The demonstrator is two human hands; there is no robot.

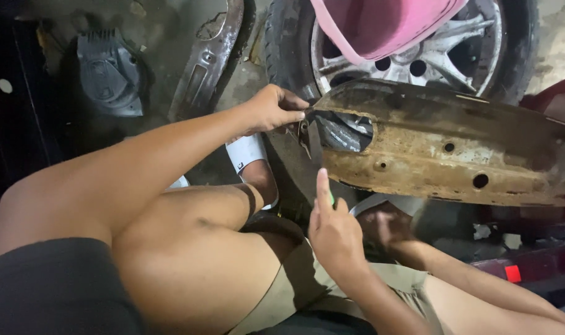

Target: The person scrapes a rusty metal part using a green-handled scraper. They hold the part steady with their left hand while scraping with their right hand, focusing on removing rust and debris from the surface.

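A rusty, curved metal panel with several holes lies across my lap area, leaning towards a tyre. My left hand pinches a small dark metal bracket at the panel's left end, beside an oval cut-out. My right hand is just below the panel's lower edge. Its index finger points up at that edge, and the other fingers are curled around a small green thing that is mostly hidden. My bare knees and beige shorts fill the foreground.
A car wheel with a silver alloy rim stands behind the panel, with a pink plastic tub on it. A grey metal part and a dark plastic cover lie on the concrete floor. A white sandal is on my foot.
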